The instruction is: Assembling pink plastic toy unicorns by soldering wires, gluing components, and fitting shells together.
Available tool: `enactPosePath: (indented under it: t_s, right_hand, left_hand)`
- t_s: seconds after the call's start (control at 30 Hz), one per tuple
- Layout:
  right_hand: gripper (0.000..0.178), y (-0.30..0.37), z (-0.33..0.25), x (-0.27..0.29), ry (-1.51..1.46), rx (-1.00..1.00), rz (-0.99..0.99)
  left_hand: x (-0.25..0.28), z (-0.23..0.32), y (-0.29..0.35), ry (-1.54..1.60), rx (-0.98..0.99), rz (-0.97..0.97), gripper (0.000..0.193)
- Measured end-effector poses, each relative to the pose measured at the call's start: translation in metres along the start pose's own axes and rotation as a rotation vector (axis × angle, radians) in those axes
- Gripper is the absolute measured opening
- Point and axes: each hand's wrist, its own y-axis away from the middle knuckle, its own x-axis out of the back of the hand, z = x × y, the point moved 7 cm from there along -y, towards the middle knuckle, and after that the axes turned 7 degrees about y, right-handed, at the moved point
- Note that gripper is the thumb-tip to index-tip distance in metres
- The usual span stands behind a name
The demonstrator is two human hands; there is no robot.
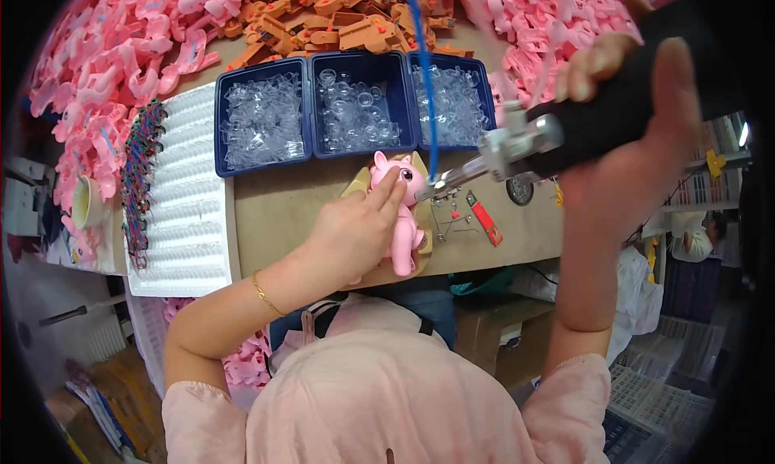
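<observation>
A pink toy pony [404,242] with a dark eye lies on a yellowish holder [424,257] near the table's front edge. Across its head and body rests my left hand [347,232], two fingers stretched beside the eye; the thumb is hidden. My right hand [609,169], slightly blurred, grips a black electric screwdriver [601,125] with a silver metal front. The driver slants down to the left, its tip close to the pony's muzzle. Whether tip and toy touch, I cannot tell.
Three blue bins [359,145] of clear plastic parts stand behind the pony. A white ribbed tray [190,198] with bundled wires [141,181] is at left. Pink shells [121,60] and orange parts [363,32] are heaped behind. A red cutter [485,222] lies right; a blue cord [428,85] hangs down.
</observation>
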Motion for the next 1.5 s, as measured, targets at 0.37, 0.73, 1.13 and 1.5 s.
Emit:
enactPosePath:
  t_s: [0.37,0.73,1.13,1.5]
  right_hand:
    - [0.025,0.014,0.026,0.011,0.009,0.063,0.013]
    - [0.035,-0.014,-0.006,0.021,-0.011,-0.019,-0.159]
    - [0.051,0.054,-0.017,-0.003,0.303,-0.038,-0.137]
    - [0.038,0.021,0.013,0.005,0.282,-0.051,-0.251]
  left_hand:
    - [0.000,0.001,0.000,0.001,0.007,-0.002,0.059]
    - [0.002,0.001,0.002,0.030,0.021,0.042,0.058]
    - [0.007,0.003,0.001,0.102,0.077,0.008,0.054]
    - [-0.010,-0.003,0.007,0.009,-0.039,0.189,0.045]
